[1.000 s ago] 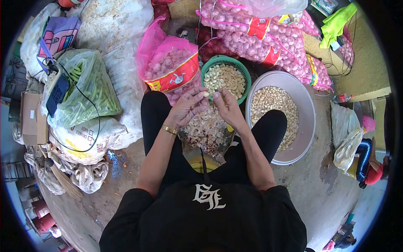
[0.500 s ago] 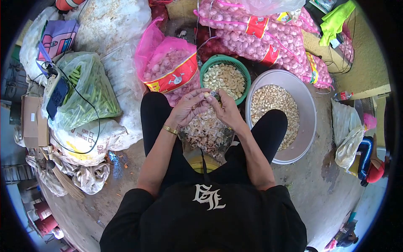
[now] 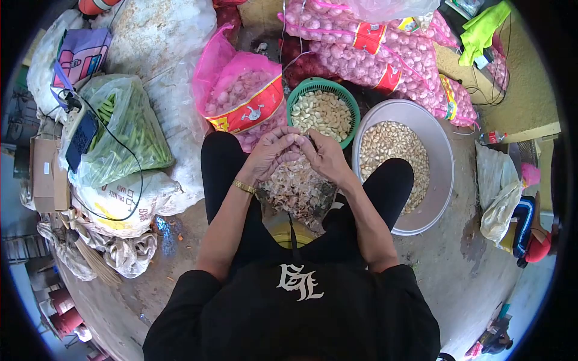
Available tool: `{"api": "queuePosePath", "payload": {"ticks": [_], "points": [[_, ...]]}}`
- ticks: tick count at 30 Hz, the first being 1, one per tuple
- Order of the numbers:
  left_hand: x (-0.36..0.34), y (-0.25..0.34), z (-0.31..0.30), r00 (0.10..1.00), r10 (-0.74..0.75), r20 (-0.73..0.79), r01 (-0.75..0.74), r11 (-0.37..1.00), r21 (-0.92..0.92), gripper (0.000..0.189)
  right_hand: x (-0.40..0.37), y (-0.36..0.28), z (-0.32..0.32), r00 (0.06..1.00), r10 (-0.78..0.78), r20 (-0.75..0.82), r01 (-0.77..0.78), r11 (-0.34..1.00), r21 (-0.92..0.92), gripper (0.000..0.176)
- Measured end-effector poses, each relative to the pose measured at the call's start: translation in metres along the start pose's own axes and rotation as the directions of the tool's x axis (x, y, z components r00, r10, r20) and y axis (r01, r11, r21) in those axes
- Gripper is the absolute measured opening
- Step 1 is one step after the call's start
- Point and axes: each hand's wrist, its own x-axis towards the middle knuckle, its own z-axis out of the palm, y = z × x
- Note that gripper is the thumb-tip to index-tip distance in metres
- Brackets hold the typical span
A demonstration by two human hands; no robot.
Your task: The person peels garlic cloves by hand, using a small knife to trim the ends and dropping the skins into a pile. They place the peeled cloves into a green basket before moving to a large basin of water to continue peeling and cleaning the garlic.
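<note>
My left hand (image 3: 271, 154) is closed in a pinch at the fingertips, where a garlic clove is mostly hidden. Fingertips touching it, my right hand (image 3: 325, 157) is closed around a small dark object (image 3: 312, 142) too tiny to identify. Below both hands, loose garlic skins (image 3: 295, 189) fill a container between my knees. Just beyond my fingers stands a green basket (image 3: 356, 114) of pale peeled cloves. A wide greyish tub (image 3: 442, 174) by my right knee holds many cloves, some with brownish skin.
An opened pink mesh sack (image 3: 208, 81) of garlic stands ahead to the left. Full garlic sacks (image 3: 415, 72) are stacked at the back right. On the left are a plastic bag of green vegetables (image 3: 135, 141), a phone (image 3: 82, 139) with a cable, and white sacks (image 3: 159, 54).
My fingertips have drawn closer together, and the clove that showed between them is now mostly covered. My right hand has turned slightly. The containers have not moved.
</note>
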Motion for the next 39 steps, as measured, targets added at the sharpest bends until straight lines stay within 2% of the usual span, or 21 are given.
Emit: {"api": "queuePosePath", "payload": {"ticks": [4, 6, 8, 12, 14, 15, 17, 21, 24, 26, 27, 29, 34, 36, 37, 39], "points": [[-0.004, -0.006, -0.003, 0.996, 0.083, -0.040, -0.081, 0.995, 0.063, 0.020, 0.002, 0.001, 0.002, 0.998, -0.066, -0.008, 0.065, 0.998, -0.023, 0.025], [-0.008, -0.008, 0.001, 0.992, 0.112, -0.065, -0.106, 0.990, 0.091, 0.019, 0.003, -0.001, 0.002, 0.989, -0.146, -0.013, 0.141, 0.975, -0.169, 0.023], [-0.015, -0.009, 0.009, 0.972, 0.176, -0.157, -0.162, 0.982, 0.097, 0.018, 0.004, -0.002, 0.003, 0.984, -0.178, -0.020, 0.170, 0.963, -0.209, 0.022], [-0.024, 0.001, 0.014, 0.969, 0.188, -0.157, -0.168, 0.977, 0.132, 0.019, 0.006, -0.005, 0.001, 0.974, -0.227, 0.011, 0.222, 0.940, -0.258, 0.022], [-0.028, 0.016, 0.018, 0.991, 0.127, -0.047, -0.120, 0.984, 0.131, 0.021, 0.006, -0.004, 0.002, 0.969, -0.245, 0.017, 0.241, 0.937, -0.252, 0.023], [-0.028, 0.018, 0.015, 0.991, 0.127, -0.049, -0.120, 0.984, 0.130, 0.021, 0.007, -0.003, 0.002, 0.965, -0.261, 0.018, 0.258, 0.934, -0.246, 0.024], [-0.027, 0.023, 0.010, 1.000, 0.011, 0.023, -0.015, 0.983, 0.185, 0.027, 0.006, -0.003, 0.002, 0.966, -0.257, 0.013, 0.253, 0.940, -0.228, 0.025], [-0.021, 0.018, 0.006, 0.998, 0.051, 0.039, -0.060, 0.960, 0.273, 0.022, 0.006, 0.001, 0.002, 0.976, -0.216, 0.029, 0.217, 0.950, -0.225, 0.027], [-0.017, 0.012, 0.002, 0.995, 0.084, 0.052, -0.093, 0.969, 0.230, 0.018, 0.005, -0.001, 0.001, 0.969, -0.246, 0.019, 0.246, 0.959, -0.140, 0.019], [-0.015, 0.010, -0.004, 0.986, 0.145, 0.079, -0.153, 0.982, 0.111, 0.014, 0.002, -0.002, 0.001, 0.965, -0.260, 0.042, 0.263, 0.954, -0.146, 0.020], [-0.013, 0.010, -0.007, 0.986, 0.145, 0.079, -0.153, 0.982, 0.111, 0.014, -0.001, -0.003, 0.000, 0.960, -0.273, 0.066, 0.280, 0.948, -0.151, 0.020], [-0.011, 0.013, -0.017, 0.962, 0.261, -0.079, -0.268, 0.960, -0.085, 0.013, -0.007, -0.009, -0.006, 0.956, -0.276, 0.102, 0.291, 0.937, -0.191, 0.021], [-0.018, 0.019, -0.015, 0.966, 0.237, -0.101, -0.245, 0.967, -0.072, 0.020, -0.012, -0.008, -0.007, 0.938, -0.301, 0.174, 0.341, 0.892, -0.295, 0.025], [-0.021, 0.019, -0.009, 0.961, 0.248, -0.119, -0.259, 0.962, -0.083, 0.025, -0.013, -0.011, -0.007, 0.966, -0.194, 0.170, 0.236, 0.929, -0.284, 0.026], [-0.022, 0.020, -0.008, 0.961, 0.250, -0.119, -0.260, 0.962, -0.082, 0.025, -0.013, -0.006, -0.003, 0.966, -0.195, 0.170, 0.238, 0.929, -0.284, 0.026], [-0.023, 0.021, -0.008, 0.961, 0.256, -0.108, -0.265, 0.961, -0.079, 0.026, -0.014, 0.005, 0.010, 0.989, -0.143, 0.034, 0.147, 0.951, -0.274, 0.027]]}}
